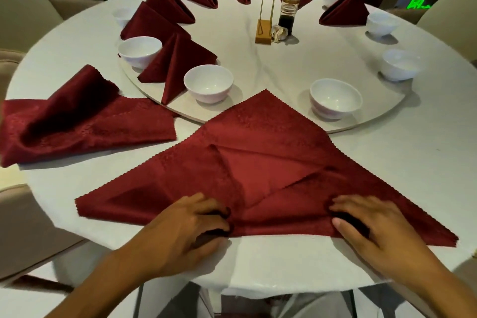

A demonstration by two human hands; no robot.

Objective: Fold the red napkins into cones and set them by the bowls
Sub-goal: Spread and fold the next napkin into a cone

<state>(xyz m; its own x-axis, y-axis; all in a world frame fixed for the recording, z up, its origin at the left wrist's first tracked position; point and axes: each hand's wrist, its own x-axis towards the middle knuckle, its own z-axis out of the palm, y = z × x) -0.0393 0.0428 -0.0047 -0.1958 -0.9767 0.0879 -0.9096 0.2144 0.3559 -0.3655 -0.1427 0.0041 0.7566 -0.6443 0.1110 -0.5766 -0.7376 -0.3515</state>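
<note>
Your left hand (189, 222) and your right hand (371, 224) are closest to you, at the near edge of the round white table (413, 162). Each hand pinches the near fold of the big red napkin (258, 162), with fingers curled into the cloth. Some of your fingertips are tucked under the cloth, so you cannot see them. Your arms are cut off at the bottom of the view.

The big red napkin lies flat in a triangle shape. Its point faces away from you and rests on the round turning tray (284, 67). Its edges are zigzag, and soft creases cross the middle.

To your left sits a rumpled red napkin pile (77, 121), cut off at the left side.

Farther out, two white bowls (208, 83) stand on the tray near the napkin's point. A folded cone (175, 64) stands between the left one and another bowl. More red cones (346, 10) and bowls ring the far side of the table. In the middle stand a dark bottle (288, 11) and a little wooden stand (264, 31). A small thing beside them is too blurry to make out.
</note>
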